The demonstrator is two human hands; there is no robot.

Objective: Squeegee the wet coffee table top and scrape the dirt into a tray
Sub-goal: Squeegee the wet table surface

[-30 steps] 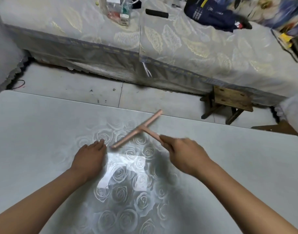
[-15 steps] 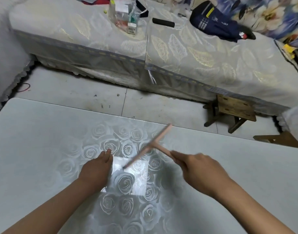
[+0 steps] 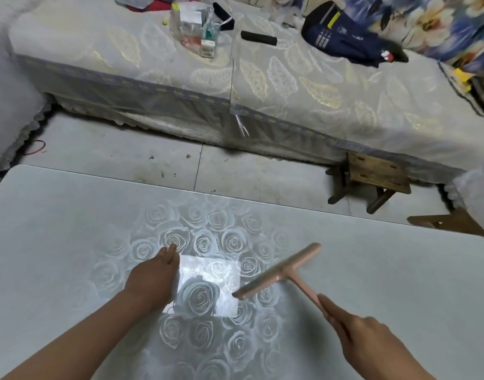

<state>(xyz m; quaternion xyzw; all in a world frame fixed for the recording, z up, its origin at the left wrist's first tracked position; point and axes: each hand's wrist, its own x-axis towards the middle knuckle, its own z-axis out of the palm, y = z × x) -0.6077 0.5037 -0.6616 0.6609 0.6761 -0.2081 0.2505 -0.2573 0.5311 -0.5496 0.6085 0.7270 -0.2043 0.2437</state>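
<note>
1 squeegee [image 3: 279, 272], handle clenched in the right hand [image 3: 372, 344], reaches forward-left, its blade slanting far-right to near-left toward the left hand [image 3: 153, 278] lying flat and unclenched.

A pale pink, T-shaped squeegee [image 3: 286, 275] is angled over a glossy grey-white tabletop [image 3: 71, 242] printed with a rose pattern. Its long blade bar runs diagonally. The lower-left end dips toward the centre, where the tabletop shines brightest, and the upper-right end points toward the far edge. Slight blur leaves it unclear whether the blade edge meets the surface. The slim handle slopes back to the right, its end wrapped in the fingers of the right hand [image 3: 372, 344]. The left hand [image 3: 153, 281] lies flat on the tabletop, apart from the squeegee.
</note>
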